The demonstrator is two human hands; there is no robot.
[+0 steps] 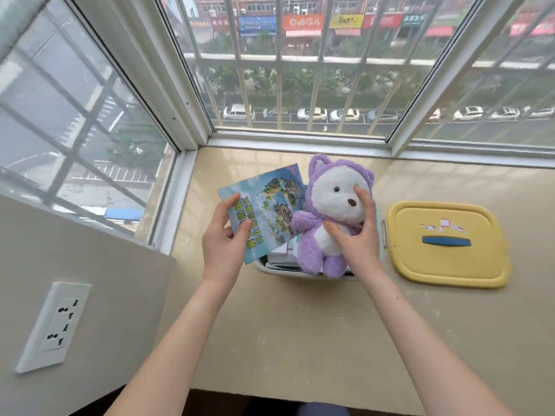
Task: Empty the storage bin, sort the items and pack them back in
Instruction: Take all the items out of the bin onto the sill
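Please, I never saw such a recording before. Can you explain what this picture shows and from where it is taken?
There is no machine here: a person wears one camera on the head, so the single picture looks forward and down at their own bare arms. On a beige window sill stands a white storage bin, open, with pale items inside; its yellow lid lies on the sill to the right. The left hand grips a blue illustrated booklet over the bin. The right hand holds a purple and white plush toy, thumb on its chest, fingers on its face. A wall socket is at the lower left.
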